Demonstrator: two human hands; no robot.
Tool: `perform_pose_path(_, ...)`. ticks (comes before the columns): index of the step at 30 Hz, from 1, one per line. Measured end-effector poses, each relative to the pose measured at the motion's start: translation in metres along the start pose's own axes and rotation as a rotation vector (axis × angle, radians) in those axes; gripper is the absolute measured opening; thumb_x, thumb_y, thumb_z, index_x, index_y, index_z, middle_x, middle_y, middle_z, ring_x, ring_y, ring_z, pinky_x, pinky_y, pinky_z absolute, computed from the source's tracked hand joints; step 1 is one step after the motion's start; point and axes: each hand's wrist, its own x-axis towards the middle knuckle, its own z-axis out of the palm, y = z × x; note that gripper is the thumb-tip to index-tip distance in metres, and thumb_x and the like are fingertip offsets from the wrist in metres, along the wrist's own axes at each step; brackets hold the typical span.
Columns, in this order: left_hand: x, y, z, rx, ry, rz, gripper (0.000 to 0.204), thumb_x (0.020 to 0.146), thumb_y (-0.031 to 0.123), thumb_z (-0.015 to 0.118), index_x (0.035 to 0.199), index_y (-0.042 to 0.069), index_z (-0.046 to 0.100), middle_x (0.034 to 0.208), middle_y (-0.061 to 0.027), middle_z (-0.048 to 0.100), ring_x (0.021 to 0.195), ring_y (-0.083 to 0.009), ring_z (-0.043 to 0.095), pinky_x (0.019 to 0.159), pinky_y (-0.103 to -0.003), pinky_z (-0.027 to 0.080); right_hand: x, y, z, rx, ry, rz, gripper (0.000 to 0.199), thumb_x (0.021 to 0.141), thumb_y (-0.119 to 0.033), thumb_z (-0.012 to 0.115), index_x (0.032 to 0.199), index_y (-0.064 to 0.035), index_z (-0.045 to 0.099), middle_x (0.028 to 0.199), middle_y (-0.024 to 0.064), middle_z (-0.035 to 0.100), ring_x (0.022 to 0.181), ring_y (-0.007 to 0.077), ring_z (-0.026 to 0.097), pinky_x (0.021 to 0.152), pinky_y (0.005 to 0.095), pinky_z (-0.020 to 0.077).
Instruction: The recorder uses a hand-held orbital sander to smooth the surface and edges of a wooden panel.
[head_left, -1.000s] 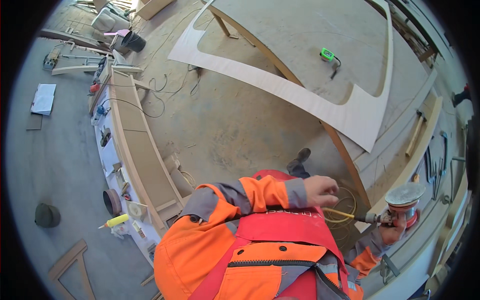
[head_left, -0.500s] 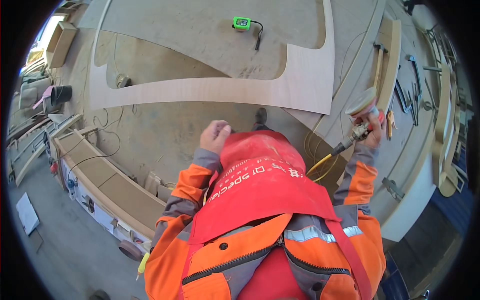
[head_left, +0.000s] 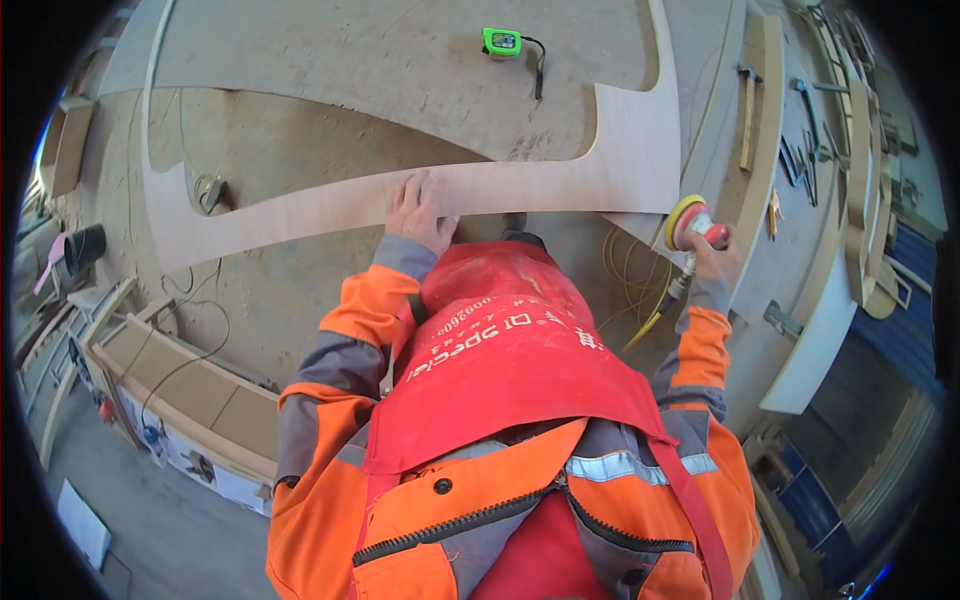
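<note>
A pale curved wooden panel (head_left: pixel 520 188) spans the upper middle of the view, with a taller part at its right end. My left hand (head_left: pixel 420 212) lies on the panel's near edge, fingers stretched out over its face. In my right hand (head_left: pixel 716 256) is an air-powered disc sander (head_left: pixel 690 226), gripped by its red body. Its round yellow-edged pad faces left, close to the panel's lower right corner; whether the two touch I cannot tell. A yellow air hose (head_left: pixel 648 322) runs down from the sander.
A green tape measure (head_left: pixel 502 43) lies on the board beyond the panel. At right, a hammer (head_left: pixel 748 115) and several clamps (head_left: pixel 806 110) rest on a bench. A long wooden frame (head_left: pixel 190 385) stands at left, near a dark bucket (head_left: pixel 84 247). Hose coils lie below the panel.
My left hand has moved forward from beside my apron onto the panel, its fingers opening out. My right hand has brought the sander left and down, turning its pad toward the panel.
</note>
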Motion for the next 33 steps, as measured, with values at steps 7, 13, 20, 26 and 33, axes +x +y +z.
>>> perform_pose_path(7,0.033,-0.041,-0.01,0.101,-0.193,0.103,0.057,0.07,0.025,0.072,0.122,0.009,0.053,0.121,-0.013,0.051,0.115,-0.0332,0.046,0.098,-0.045,0.037,0.009,0.009,0.012,-0.41,-0.068,0.007,0.07,0.053,-0.028,0.078,0.118,-0.01,0.057,0.109,0.0153,0.063,0.101,0.0311,0.061,0.086,0.0399,0.0493)
perform_pose_path(13,0.053,-0.058,-0.012,0.149,-0.274,0.04,0.038,0.074,0.027,0.067,0.108,0.011,0.06,0.105,-0.0108,0.059,0.1,-0.0326,0.055,0.085,-0.045,0.045,0.056,0.056,0.032,-0.5,0.052,0.302,0.068,0.056,-0.029,0.075,0.118,-0.0086,0.056,0.109,0.0161,0.063,0.103,0.0335,0.06,0.088,0.0398,0.0487)
perform_pose_path(20,0.047,-0.079,-0.03,0.217,-0.323,-0.049,0.034,0.078,0.03,0.064,0.106,0.011,0.061,0.098,-0.0105,0.063,0.094,-0.0324,0.059,0.083,-0.044,0.047,0.076,0.095,0.042,-0.644,0.028,0.344,0.081,0.061,-0.036,0.077,0.13,-0.0062,0.049,0.124,0.0197,0.055,0.11,0.0331,0.057,0.095,0.0393,0.0447)
perform_pose_path(26,0.032,-0.136,-0.066,0.255,-0.358,-0.123,0.03,0.079,0.031,0.063,0.101,0.01,0.061,0.095,-0.0114,0.063,0.092,-0.0326,0.059,0.082,-0.045,0.047,0.105,-0.018,0.091,-0.429,0.014,0.107,0.085,0.067,-0.049,0.073,0.133,-0.0043,0.045,0.123,0.02,0.057,0.114,0.0337,0.055,0.098,0.0407,0.0411)
perform_pose_path(33,0.042,-0.205,-0.104,0.169,-0.441,-0.165,0.031,0.079,0.039,0.063,0.081,0.008,0.062,0.083,-0.0135,0.063,0.082,-0.0342,0.06,0.073,-0.047,0.047,0.119,-0.02,0.173,-0.356,-0.282,0.115,0.084,0.07,-0.046,0.072,0.136,-0.0045,0.042,0.123,0.0233,0.056,0.115,0.0356,0.053,0.099,0.0405,0.0403)
